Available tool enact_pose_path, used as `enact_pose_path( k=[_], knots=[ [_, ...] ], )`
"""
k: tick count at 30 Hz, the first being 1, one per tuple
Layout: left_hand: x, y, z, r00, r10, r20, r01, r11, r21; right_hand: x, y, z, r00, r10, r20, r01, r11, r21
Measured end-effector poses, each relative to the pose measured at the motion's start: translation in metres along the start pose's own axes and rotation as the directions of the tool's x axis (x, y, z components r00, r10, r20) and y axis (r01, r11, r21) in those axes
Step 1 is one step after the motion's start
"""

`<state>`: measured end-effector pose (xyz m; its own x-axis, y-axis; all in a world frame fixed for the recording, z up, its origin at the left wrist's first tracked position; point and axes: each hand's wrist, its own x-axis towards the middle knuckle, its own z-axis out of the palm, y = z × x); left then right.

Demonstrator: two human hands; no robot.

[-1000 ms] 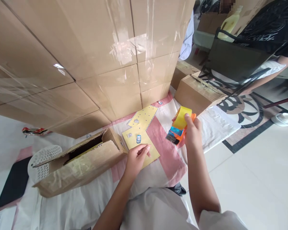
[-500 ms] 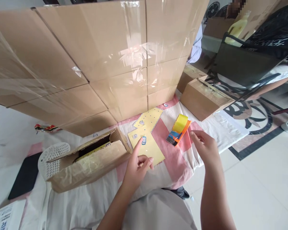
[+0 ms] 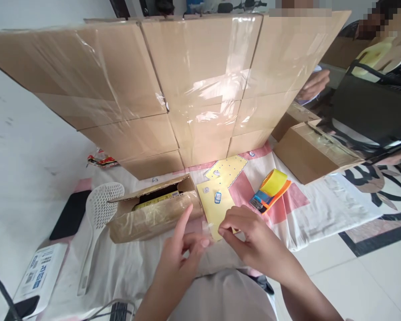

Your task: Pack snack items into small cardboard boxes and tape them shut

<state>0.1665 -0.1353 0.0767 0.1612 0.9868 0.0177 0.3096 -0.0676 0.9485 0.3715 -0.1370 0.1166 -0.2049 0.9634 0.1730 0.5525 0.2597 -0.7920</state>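
Observation:
My left hand (image 3: 182, 256) is raised in front of the small cardboard box (image 3: 153, 220), index finger pointing up, thumb apart from it. Facing it, my right hand (image 3: 250, 236) pinches thumb and index finger together; whatever is between them is too small to make out. A faint see-through patch shows between the two hands. Beneath them lies a yellow card (image 3: 217, 209), with a small blue-and-white sticker (image 3: 218, 197) and a clear bit on it. Behind the card is a dotted yellow piece (image 3: 232, 168). An orange tape dispenser with yellow tape (image 3: 272, 187) lies right of the card.
Taped cardboard boxes (image 3: 200, 80) form a tall wall behind. More boxes (image 3: 314, 151) stand at the right, near another person's hand (image 3: 316, 84) and a chair (image 3: 370, 104). At the left are a white slotted skimmer (image 3: 105, 205), a black phone-like slab (image 3: 70, 214) and a white package (image 3: 40, 272).
My right hand has moved left from beside the tape dispenser to above the yellow card, close to my left hand. The view has shifted left, and another person's hand has appeared at the wall's right edge.

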Motion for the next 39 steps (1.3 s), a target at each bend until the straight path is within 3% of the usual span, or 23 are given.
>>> enact_pose_path(
  k=[1, 2, 4, 5, 6, 7, 10, 15, 18, 21, 27, 32, 34, 37, 39],
  knots=[
    [0.002, -0.002, -0.01, 0.991, 0.095, -0.095, -0.085, 0.99, 0.11, 0.004, -0.001, -0.004, 1.0, -0.004, -0.022, 0.004, 1.0, -0.003],
    [0.006, -0.005, -0.021, 0.953, 0.232, -0.193, -0.181, 0.951, 0.25, 0.009, -0.003, -0.008, 0.999, -0.001, -0.044, 0.001, 1.0, 0.007],
    [0.019, -0.014, -0.042, 0.812, 0.508, -0.289, -0.283, 0.775, 0.565, 0.022, -0.006, -0.017, 0.997, 0.01, -0.08, -0.008, 0.999, 0.032],
    [0.025, -0.019, -0.05, 0.767, 0.588, -0.258, -0.276, 0.665, 0.694, 0.029, -0.008, -0.02, 0.997, 0.015, -0.073, -0.012, 0.999, 0.043],
    [0.032, -0.024, -0.057, 0.76, 0.621, -0.192, -0.26, 0.562, 0.786, 0.037, -0.01, -0.023, 0.999, 0.02, -0.048, -0.017, 0.998, 0.058],
    [0.036, -0.028, -0.062, 0.785, 0.608, -0.118, -0.243, 0.478, 0.844, 0.046, -0.012, -0.024, 1.0, 0.021, -0.011, -0.02, 0.997, 0.073],
    [0.04, -0.041, -0.066, 0.856, 0.516, 0.018, -0.24, 0.368, 0.898, 0.073, -0.016, -0.018, 0.994, 0.016, 0.107, -0.028, 0.994, 0.107],
    [0.031, -0.052, -0.058, 0.865, 0.502, 0.014, -0.227, 0.366, 0.903, 0.113, -0.01, 0.016, 0.972, -0.036, 0.231, 0.018, 0.997, 0.078],
    [0.032, -0.051, -0.056, 0.857, 0.516, -0.007, -0.22, 0.377, 0.9, 0.128, -0.003, 0.039, 0.965, -0.041, 0.259, 0.059, 0.996, -0.062],
    [0.035, -0.05, -0.057, 0.852, 0.523, -0.019, -0.218, 0.388, 0.895, 0.135, 0.002, 0.056, 0.976, -0.043, 0.215, 0.099, 0.961, -0.258],
    [0.034, -0.048, -0.06, 0.859, 0.51, 0.034, -0.25, 0.361, 0.898, 0.137, 0.003, 0.07, 0.985, 0.007, 0.175, 0.074, 0.887, -0.455],
    [0.033, -0.047, -0.06, 0.869, 0.493, 0.044, -0.243, 0.348, 0.906, 0.139, -0.003, 0.074, 0.972, 0.062, 0.225, 0.083, 0.808, -0.584],
    [0.033, -0.047, -0.06, 0.868, 0.495, 0.041, -0.243, 0.351, 0.904, 0.143, -0.004, 0.07, 0.979, 0.11, 0.172, 0.021, 0.785, -0.62],
    [0.032, -0.047, -0.059, 0.868, 0.495, 0.031, -0.239, 0.364, 0.9, 0.147, -0.002, 0.058, 0.987, 0.155, -0.042, -0.145, 0.748, -0.648],
    [0.032, -0.046, -0.058, 0.869, 0.495, 0.023, -0.235, 0.372, 0.898, 0.145, 0.002, 0.051, 0.99, 0.101, -0.102, -0.143, 0.77, -0.622]
  ],
)
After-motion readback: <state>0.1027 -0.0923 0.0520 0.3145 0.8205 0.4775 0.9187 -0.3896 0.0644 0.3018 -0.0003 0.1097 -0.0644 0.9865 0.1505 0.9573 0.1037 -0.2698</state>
